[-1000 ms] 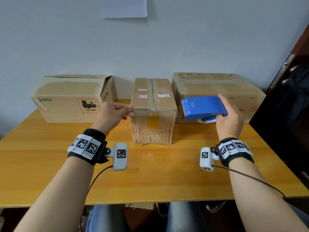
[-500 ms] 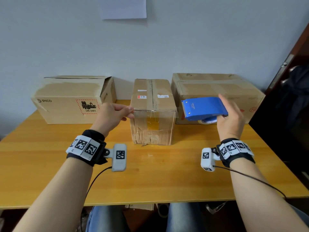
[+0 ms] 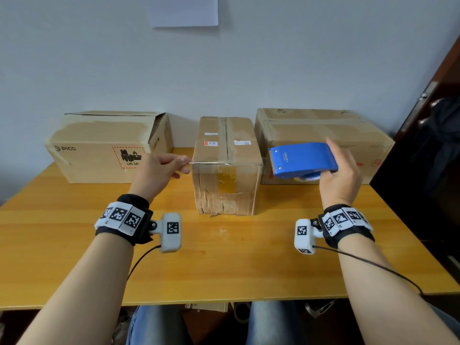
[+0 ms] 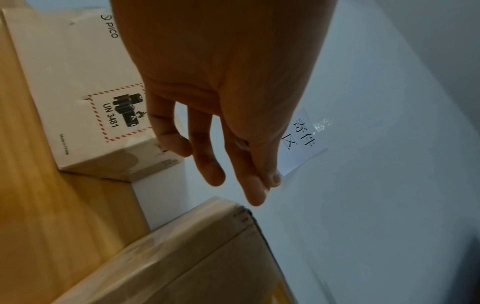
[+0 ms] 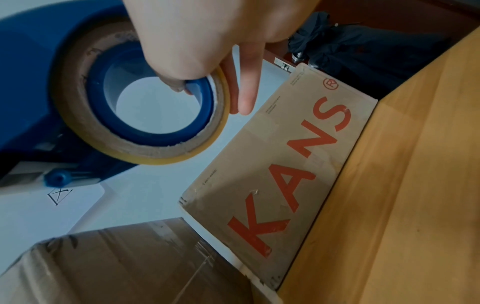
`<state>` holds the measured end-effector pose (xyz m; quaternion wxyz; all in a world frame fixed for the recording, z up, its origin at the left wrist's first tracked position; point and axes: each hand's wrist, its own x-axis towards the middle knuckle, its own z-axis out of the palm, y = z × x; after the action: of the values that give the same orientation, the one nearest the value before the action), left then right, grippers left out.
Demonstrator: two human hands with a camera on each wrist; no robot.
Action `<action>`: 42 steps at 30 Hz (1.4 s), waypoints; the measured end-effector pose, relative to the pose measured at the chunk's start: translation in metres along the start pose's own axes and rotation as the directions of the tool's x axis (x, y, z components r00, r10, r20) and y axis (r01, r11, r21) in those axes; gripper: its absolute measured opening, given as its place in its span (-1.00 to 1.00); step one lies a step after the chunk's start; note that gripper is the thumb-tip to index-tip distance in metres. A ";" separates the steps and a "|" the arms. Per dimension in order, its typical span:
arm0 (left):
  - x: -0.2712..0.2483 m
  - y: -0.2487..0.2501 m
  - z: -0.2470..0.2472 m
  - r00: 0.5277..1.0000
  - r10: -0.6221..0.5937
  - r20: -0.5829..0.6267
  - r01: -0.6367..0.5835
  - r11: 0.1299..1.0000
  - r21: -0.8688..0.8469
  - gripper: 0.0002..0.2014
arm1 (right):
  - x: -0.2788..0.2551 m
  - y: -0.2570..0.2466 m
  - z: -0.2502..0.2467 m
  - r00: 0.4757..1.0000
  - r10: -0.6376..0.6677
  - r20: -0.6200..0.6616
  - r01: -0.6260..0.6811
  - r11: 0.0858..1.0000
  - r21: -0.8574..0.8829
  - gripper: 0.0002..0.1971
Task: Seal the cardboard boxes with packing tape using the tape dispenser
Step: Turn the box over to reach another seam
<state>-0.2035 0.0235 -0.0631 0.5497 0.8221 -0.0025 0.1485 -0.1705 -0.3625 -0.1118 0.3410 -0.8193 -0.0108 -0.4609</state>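
Only my right wrist view shows the tape roll (image 5: 145, 142) inside the dispenser (image 3: 302, 160), held by my right hand (image 3: 339, 180) just right of the middle box (image 3: 226, 165). My left hand (image 3: 155, 175) pinches a tape strip (image 3: 209, 163) left of it, now pulled farther from the box edge.

Three boxes in a row on a surface against a wall, with a person's hands on either side of the middle one.

The middle box (image 3: 227, 165) stands between the left box (image 3: 104, 148) and the right box (image 3: 321, 130), both set further back by the wall (image 3: 298, 58). The left hand (image 3: 154, 175) hovers just left of the middle box; the right hand (image 3: 341, 175) holds the tape dispenser (image 3: 301, 159) just right of it, before the right box. A paper sheet (image 3: 184, 9) hangs on the wall above.
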 end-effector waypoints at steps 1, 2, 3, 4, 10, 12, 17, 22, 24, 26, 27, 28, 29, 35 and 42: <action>0.000 -0.002 0.001 1.000 0.004 -0.005 -0.004 1.000 -0.011 -0.85 | -0.001 -0.001 0.001 1.000 0.003 -0.004 -0.003 1.000 -0.008 -0.38; 0.001 -0.005 0.002 1.000 0.006 -0.012 -0.006 1.000 -0.025 -0.85 | -0.002 -0.002 0.002 1.000 0.003 -0.006 -0.003 1.000 -0.013 -0.38; 0.001 -0.007 0.003 1.000 0.005 -0.018 -0.006 0.999 -0.032 -0.86 | -0.003 -0.003 0.003 1.000 0.001 -0.006 -0.002 1.000 -0.019 -0.38; 0.002 -0.010 0.004 1.000 0.002 -0.025 -0.003 0.999 -0.035 -0.86 | -0.003 -0.004 0.002 1.000 0.002 -0.004 -0.002 1.000 -0.022 -0.38; 0.004 -0.014 0.012 0.998 -0.017 -0.056 0.013 0.996 -0.083 -0.86 | 0.000 -0.004 0.004 1.000 0.007 0.010 -0.007 1.000 0.001 -0.37; 0.005 -0.015 0.014 0.998 -0.010 -0.062 0.005 0.996 -0.088 -0.86 | 0.000 -0.003 0.004 1.000 0.008 0.005 -0.008 1.000 0.009 -0.34; 0.011 -0.019 0.018 0.997 0.014 -0.078 -0.020 0.997 -0.073 -0.87 | 0.002 -0.001 0.006 1.000 0.011 0.018 -0.011 1.000 0.001 -0.37; 0.017 -0.024 0.022 0.994 0.050 -0.100 -0.057 0.996 -0.069 -0.87 | 0.004 0.000 0.009 0.998 0.042 0.040 -0.041 0.999 -0.017 -0.32; 0.019 -0.029 0.022 0.994 0.047 -0.100 -0.053 0.997 -0.059 -0.88 | 0.002 0.001 0.010 0.998 0.044 0.052 -0.042 0.999 -0.026 -0.29; 0.019 -0.031 0.022 0.994 0.047 -0.098 -0.052 0.997 -0.055 -0.88 | 0.000 0.002 0.011 0.998 0.032 0.050 -0.031 0.999 -0.038 -0.28; 0.020 -0.031 0.022 0.994 0.048 -0.096 -0.053 0.997 -0.052 -0.88 | -0.001 0.002 0.012 0.999 0.027 0.046 -0.025 0.999 -0.044 -0.28; 0.020 -0.031 0.021 0.994 0.050 -0.095 -0.055 0.997 -0.048 -0.87 | -0.001 0.002 0.013 0.999 0.023 0.042 -0.021 0.999 -0.050 -0.28; 0.021 -0.032 0.020 0.994 0.053 -0.094 -0.057 0.997 -0.045 -0.87 | -0.002 0.001 0.013 0.999 0.020 0.039 -0.018 0.998 -0.055 -0.28; 0.027 -0.032 0.015 0.991 0.054 -0.120 -0.052 0.998 0.020 -0.85 | -0.003 -0.001 0.017 0.999 0.008 0.041 -0.004 0.997 -0.082 -0.29; 0.031 -0.038 0.018 0.992 0.013 -0.126 -0.010 1.000 0.021 -0.82 | -0.009 -0.002 0.021 0.996 -0.038 0.083 0.046 0.994 -0.095 -0.21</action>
<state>-0.1631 0.0277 -0.0963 0.5396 0.8164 0.0291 0.2036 -0.1608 -0.3463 -0.1251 0.2904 -0.8524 -0.0193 -0.4343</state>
